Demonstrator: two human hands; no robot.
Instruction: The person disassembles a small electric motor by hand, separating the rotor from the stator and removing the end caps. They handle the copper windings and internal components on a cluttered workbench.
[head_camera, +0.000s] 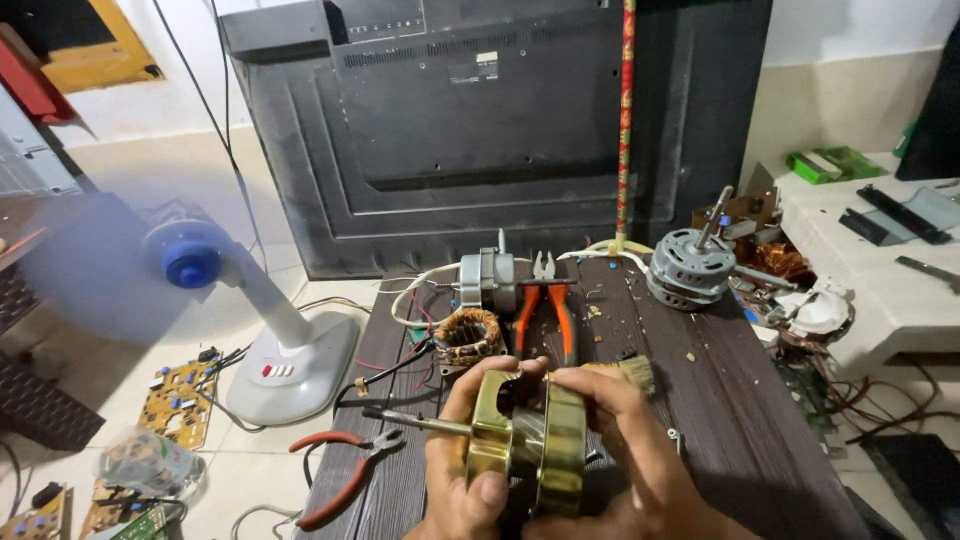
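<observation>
My left hand (462, 470) grips a brass-coloured fan motor housing (525, 440) with a steel shaft (415, 421) sticking out to the left. My right hand (625, 445) rests against the housing's right side and holds a small brush whose pale bristles (636, 372) show above the fingers. Both hands hover over the near edge of a dark wooden table (735, 420). Just beyond them lies a copper-wound stator (467, 336) and orange-handled pliers (546, 300).
A grey motor (488, 279) with wires and a second motor (692, 264) sit farther back on the table. Red-handled pliers (342, 470) lie at its left edge. A running fan (190, 258), circuit boards (178, 388) and a television back panel (480, 130) surround it.
</observation>
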